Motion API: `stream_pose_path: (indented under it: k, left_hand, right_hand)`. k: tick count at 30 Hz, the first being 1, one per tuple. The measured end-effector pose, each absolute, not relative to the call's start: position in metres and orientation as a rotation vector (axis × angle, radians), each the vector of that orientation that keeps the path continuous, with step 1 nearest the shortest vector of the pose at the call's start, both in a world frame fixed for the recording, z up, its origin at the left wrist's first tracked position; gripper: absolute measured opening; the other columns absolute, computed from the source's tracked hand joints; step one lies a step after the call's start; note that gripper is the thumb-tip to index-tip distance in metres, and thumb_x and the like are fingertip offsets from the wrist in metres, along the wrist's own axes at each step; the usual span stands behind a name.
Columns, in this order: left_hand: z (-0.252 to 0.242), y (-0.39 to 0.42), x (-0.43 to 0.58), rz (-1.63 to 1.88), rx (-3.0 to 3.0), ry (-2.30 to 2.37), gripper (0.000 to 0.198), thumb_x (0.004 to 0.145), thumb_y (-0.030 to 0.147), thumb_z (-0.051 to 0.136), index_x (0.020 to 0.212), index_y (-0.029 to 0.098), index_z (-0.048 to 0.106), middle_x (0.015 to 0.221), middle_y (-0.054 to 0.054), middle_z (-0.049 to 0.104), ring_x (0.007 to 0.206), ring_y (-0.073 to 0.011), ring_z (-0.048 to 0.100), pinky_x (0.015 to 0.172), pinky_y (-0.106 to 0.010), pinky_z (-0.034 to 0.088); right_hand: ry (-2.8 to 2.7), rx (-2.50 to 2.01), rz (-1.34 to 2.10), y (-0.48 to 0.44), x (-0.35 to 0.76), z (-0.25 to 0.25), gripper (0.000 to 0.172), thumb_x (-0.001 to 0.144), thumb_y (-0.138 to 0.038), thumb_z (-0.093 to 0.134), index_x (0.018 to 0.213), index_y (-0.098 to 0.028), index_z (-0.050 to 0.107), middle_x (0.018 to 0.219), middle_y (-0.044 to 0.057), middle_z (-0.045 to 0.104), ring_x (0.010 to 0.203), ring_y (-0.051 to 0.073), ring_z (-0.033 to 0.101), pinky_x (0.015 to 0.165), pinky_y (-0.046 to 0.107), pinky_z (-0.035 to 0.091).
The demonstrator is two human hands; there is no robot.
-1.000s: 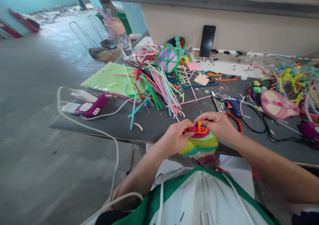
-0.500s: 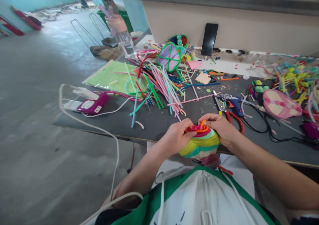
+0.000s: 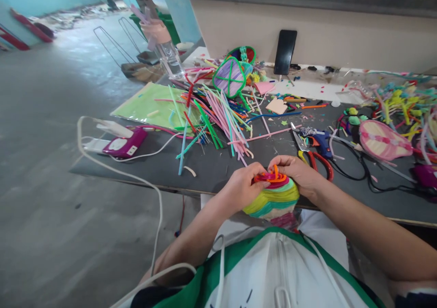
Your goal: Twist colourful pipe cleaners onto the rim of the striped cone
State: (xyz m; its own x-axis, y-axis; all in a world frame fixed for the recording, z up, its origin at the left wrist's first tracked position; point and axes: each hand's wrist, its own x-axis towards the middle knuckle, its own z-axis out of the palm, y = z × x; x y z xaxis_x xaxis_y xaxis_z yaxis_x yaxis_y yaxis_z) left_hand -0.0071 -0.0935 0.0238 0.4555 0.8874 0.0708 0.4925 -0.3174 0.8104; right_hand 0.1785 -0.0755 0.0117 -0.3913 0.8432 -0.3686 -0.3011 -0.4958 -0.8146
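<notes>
Close to my body, over the table's front edge, is a rounded craft piece (image 3: 273,201) wound in stripes of yellow, teal, cream and dark pink. My left hand (image 3: 246,184) grips its upper left edge, thumb on top of the pink and orange windings. At the upper right, the fingers of my right hand (image 3: 295,174) are pinched on an orange pipe cleaner (image 3: 276,174) that loops up from the top. The palm side of both hands is hidden. Scissors (image 3: 309,155) with red and yellow handles lie just beyond my right hand, beside a blue glue gun (image 3: 321,144).
Loose pipe cleaners (image 3: 221,117) lie across the grey table (image 3: 160,171). A purple power strip (image 3: 126,142) with a white cable is at left. Further back are a water bottle (image 3: 167,55), a phone (image 3: 285,52) and a purple-and-green piece (image 3: 230,77). A pink oval piece (image 3: 384,138) lies right.
The view has shifted slightly. My right fingers and the orange pipe cleaner's loop have moved a little left; the loop stands more upright. My left hand keeps its hold.
</notes>
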Motion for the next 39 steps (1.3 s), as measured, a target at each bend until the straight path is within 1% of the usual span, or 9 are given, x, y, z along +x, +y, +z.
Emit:
stream_pose_path:
  k: [4, 10, 14, 18, 20, 25, 30, 33, 39]
  left_hand:
    - [0.021, -0.095, -0.006, 0.702, 1.943, 1.145, 0.005, 0.076, 0.013, 0.059, 0.079, 0.017, 0.059, 0.074, 0.002, 0.061, 0.068, -0.0104, 0.053, 0.062, -0.020, 0.037]
    - [0.017, -0.096, -0.007, 0.732, 1.857, 1.202, 0.008, 0.075, 0.016, 0.061, 0.081, 0.017, 0.056, 0.066, 0.005, 0.056, 0.060, -0.0088, 0.048, 0.056, -0.020, 0.034]
    - [0.014, -0.095, -0.007, 0.760, 1.861, 1.198, 0.007, 0.076, 0.018, 0.061, 0.080, 0.017, 0.055, 0.067, 0.005, 0.054, 0.060, -0.0083, 0.047, 0.056, -0.020, 0.034]
    - [0.005, -0.094, -0.008, 0.814, 1.890, 1.190, 0.006, 0.081, 0.021, 0.059, 0.083, 0.018, 0.054, 0.072, 0.003, 0.056, 0.063, -0.0093, 0.051, 0.059, -0.021, 0.038]
    - [0.001, -0.095, -0.008, 0.858, 1.948, 1.189, 0.009, 0.082, 0.022, 0.058, 0.089, 0.019, 0.053, 0.078, 0.002, 0.058, 0.069, -0.0110, 0.055, 0.062, -0.022, 0.042]
    - [0.007, -0.097, -0.010, 0.913, 2.482, 1.122, 0.018, 0.087, 0.026, 0.053, 0.103, 0.019, 0.056, 0.103, -0.008, 0.058, 0.095, -0.0198, 0.055, 0.082, -0.033, 0.043]
    - [0.012, -0.097, -0.008, 0.816, 2.782, 1.059, 0.016, 0.088, 0.029, 0.052, 0.094, 0.020, 0.064, 0.099, -0.007, 0.058, 0.090, -0.0195, 0.052, 0.082, -0.036, 0.041]
    - [0.005, -0.100, -0.007, 0.960, 2.769, 1.021, 0.012, 0.088, 0.024, 0.053, 0.087, 0.019, 0.064, 0.093, -0.006, 0.059, 0.087, -0.0174, 0.052, 0.082, -0.035, 0.041]
    - [-0.004, -0.107, -0.011, 1.157, 2.698, 1.111, 0.009, 0.087, 0.017, 0.052, 0.087, 0.016, 0.061, 0.090, -0.006, 0.061, 0.085, -0.0167, 0.053, 0.083, -0.034, 0.040]
  right_hand:
    - [-0.942, -1.004, 1.963, -0.072, 0.179, 0.009, 0.025, 0.056, -0.019, 0.082, 0.076, -0.017, 0.068, 0.065, -0.003, 0.068, 0.054, 0.007, 0.060, 0.055, 0.018, 0.045]
    - [-1.271, -1.168, 1.842, -0.067, 0.189, 0.015, 0.017, 0.060, -0.022, 0.077, 0.074, -0.014, 0.072, 0.066, 0.001, 0.070, 0.057, 0.009, 0.060, 0.058, 0.021, 0.046]
    - [-1.528, -1.247, 1.770, -0.069, 0.197, 0.032, 0.019, 0.067, -0.023, 0.071, 0.084, -0.015, 0.075, 0.077, 0.004, 0.073, 0.068, 0.015, 0.065, 0.067, 0.026, 0.050]
    - [-1.711, -1.226, 1.656, -0.081, 0.197, 0.036, 0.034, 0.074, -0.024, 0.065, 0.107, -0.021, 0.070, 0.103, 0.004, 0.072, 0.092, 0.021, 0.067, 0.080, 0.031, 0.052]
    - [-1.729, -1.241, 1.563, -0.088, 0.194, 0.031, 0.037, 0.074, -0.023, 0.065, 0.111, -0.022, 0.068, 0.109, 0.004, 0.071, 0.098, 0.022, 0.066, 0.083, 0.033, 0.053]
    - [-1.625, -1.257, 1.524, -0.092, 0.190, 0.018, 0.031, 0.076, -0.023, 0.061, 0.106, -0.021, 0.070, 0.102, 0.004, 0.072, 0.090, 0.020, 0.068, 0.083, 0.034, 0.053]
    - [-1.609, -1.268, 1.508, -0.091, 0.189, 0.018, 0.029, 0.076, -0.025, 0.062, 0.104, -0.019, 0.071, 0.101, 0.006, 0.073, 0.089, 0.020, 0.068, 0.081, 0.035, 0.054]
    - [-1.594, -1.254, 1.501, -0.093, 0.189, 0.019, 0.030, 0.077, -0.027, 0.062, 0.105, -0.019, 0.070, 0.101, 0.005, 0.073, 0.087, 0.019, 0.068, 0.081, 0.034, 0.054]
    - [-1.630, -1.262, 1.439, -0.097, 0.192, 0.019, 0.029, 0.081, -0.030, 0.060, 0.107, -0.021, 0.070, 0.106, 0.005, 0.072, 0.094, 0.021, 0.068, 0.086, 0.035, 0.053]
